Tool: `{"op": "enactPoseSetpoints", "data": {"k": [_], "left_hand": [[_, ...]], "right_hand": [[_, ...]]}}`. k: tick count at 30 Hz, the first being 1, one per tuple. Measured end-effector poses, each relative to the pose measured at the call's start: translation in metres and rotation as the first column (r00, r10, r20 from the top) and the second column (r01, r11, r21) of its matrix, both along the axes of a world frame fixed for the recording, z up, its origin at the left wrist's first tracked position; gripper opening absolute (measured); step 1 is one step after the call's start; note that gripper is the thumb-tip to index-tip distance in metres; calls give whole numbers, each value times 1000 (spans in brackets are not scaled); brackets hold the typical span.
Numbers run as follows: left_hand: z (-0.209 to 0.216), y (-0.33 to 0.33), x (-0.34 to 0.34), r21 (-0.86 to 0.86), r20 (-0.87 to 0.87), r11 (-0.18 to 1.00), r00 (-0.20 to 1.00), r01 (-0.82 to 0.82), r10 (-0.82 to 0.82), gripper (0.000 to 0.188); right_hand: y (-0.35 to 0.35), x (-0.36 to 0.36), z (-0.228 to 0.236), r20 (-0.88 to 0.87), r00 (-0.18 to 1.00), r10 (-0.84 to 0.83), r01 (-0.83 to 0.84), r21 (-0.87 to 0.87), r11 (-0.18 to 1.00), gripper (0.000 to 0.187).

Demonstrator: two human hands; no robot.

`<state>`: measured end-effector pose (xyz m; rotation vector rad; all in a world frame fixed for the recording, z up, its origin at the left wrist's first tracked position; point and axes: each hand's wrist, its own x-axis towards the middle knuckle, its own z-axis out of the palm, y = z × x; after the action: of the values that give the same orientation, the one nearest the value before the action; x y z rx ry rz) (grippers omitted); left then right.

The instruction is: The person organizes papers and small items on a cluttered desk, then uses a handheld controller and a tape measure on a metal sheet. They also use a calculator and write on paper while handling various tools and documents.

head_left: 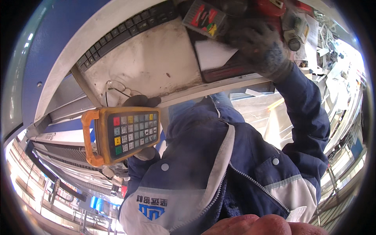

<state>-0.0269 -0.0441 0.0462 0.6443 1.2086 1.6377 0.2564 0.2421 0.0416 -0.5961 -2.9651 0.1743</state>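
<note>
My left hand (141, 102), in a dark glove, grips an orange-yellow handheld control pendant (135, 133) just off the desk's front edge. Rows of grey keys with some red, yellow and green ones cover the pendant's face, and an orange handle bar sticks out on its left side. Over the right part of the desk is my right hand (261, 49) in a grey glove, its fingers dark and blurred. Below it lie a white sheet of paper (213, 55) and a dark reddish surface (227, 72). Whether anything is under that palm is hidden.
A black keyboard (125, 29) lies along the back of the worn, pale desk (149, 58). Beside it is a clear plastic box (204, 18) with red and yellow-green markings. A metal device (295, 33) stands at the right; a thin wire loop (117, 87) lies near the front edge.
</note>
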Motion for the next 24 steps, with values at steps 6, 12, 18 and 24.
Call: {"op": "enactPoseSetpoints", "data": {"k": [6,12,18,24], "left_hand": [[5,-6,-2,-59,127,998,991,-29,36,89],[-4,-1,-5,-10,142,1000,990,-7,9,90],[-10,5,-6,59,167,998,986,4,-14,90],[-14,2,-3,109,180,994,984,-1,-19,91]], "right_hand": [[11,7,6,-177,982,-61,38,-134,990,48],[8,23,33,-209,850,-484,258,-637,726,43],[-4,49,48,-414,505,-757,164,-815,555,28],[-8,57,70,-555,446,-702,0,-785,620,24]]}}
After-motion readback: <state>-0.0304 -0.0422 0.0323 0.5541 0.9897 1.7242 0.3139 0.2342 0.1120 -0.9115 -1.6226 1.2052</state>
